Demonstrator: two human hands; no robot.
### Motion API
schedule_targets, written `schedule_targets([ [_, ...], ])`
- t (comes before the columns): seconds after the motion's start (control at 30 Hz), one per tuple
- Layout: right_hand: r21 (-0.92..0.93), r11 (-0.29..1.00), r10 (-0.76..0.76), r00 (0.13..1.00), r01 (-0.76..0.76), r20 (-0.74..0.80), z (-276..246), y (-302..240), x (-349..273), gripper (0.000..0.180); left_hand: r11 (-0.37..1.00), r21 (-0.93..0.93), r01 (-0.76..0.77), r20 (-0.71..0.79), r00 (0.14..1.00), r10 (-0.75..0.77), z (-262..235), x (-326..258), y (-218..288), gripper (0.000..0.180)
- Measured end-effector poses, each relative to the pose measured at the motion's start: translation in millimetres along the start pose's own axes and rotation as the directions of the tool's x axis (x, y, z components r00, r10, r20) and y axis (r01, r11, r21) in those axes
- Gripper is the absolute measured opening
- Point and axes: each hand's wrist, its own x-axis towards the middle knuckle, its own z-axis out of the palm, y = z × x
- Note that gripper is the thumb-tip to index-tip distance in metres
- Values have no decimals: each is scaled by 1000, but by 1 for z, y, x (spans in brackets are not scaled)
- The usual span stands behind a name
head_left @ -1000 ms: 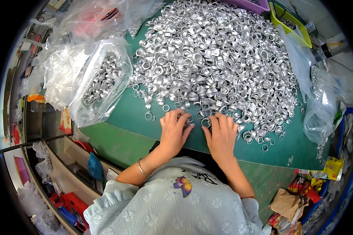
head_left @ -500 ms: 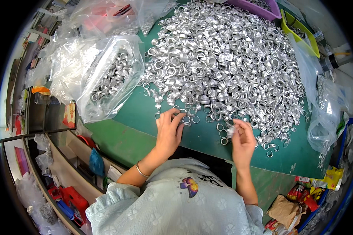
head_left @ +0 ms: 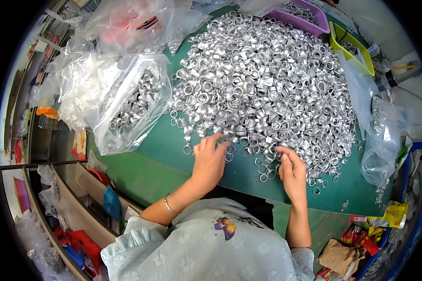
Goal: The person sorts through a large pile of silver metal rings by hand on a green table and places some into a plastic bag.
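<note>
Silver-coloured metal rings make up a large heap [head_left: 262, 79] on the green table [head_left: 183, 161]. At the heap's front edge, my left hand [head_left: 208, 161] bends its fingers over a few loose rings [head_left: 229, 152]; thumb and forefinger are apart, and no ring shows held. My right hand [head_left: 293, 175] is further right, beside another small group of rings [head_left: 263, 169]. Its forefinger points left at the heap's edge, the fingers slightly apart, with nothing visible between them. A bangle [head_left: 169, 204] circles my left wrist.
A clear plastic bag [head_left: 133, 105] with rings lies left of the heap. Behind it are a purple basket [head_left: 297, 19] and a yellow-green basket [head_left: 354, 47]. Another clear bag [head_left: 382, 161] hangs at the table's right edge. Shelves [head_left: 82, 196] stand on the left.
My left hand has moved slightly right and down, over the loose rings. A blurred silver piece at my right fingertips no longer shows there. The whole view has shifted a little.
</note>
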Motion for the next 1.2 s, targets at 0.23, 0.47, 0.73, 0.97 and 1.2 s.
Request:
schedule_targets([
  [0.23, 431, 857, 189, 951, -281, 243, -10, -14, 25, 17, 990, -133, -42, -123, 992, 25, -6, 40, 13, 31],
  [0.47, 47, 999, 29, 798, -1, -602, -177, 30, 50, 17, 981, -157, -109, -77, 992, 98, 0, 44, 18, 31],
  [0.73, -728, 640, -435, 665, -245, -606, -251, 46, 108, 29, 705, -56, -707, -42, 707, 706, 63, 191, 160, 44],
  [0.97, -932, 172, -468, 806, -320, -363, -271, 42, 136, 10, 715, 218, -664, 161, 747, 645, 160, 288, 226, 28],
  [1.2, -890, 378, -667, 592, -254, -452, -273, 13, 131, 5, 886, -264, -381, -317, 902, 294, 111, 344, 183, 5],
])
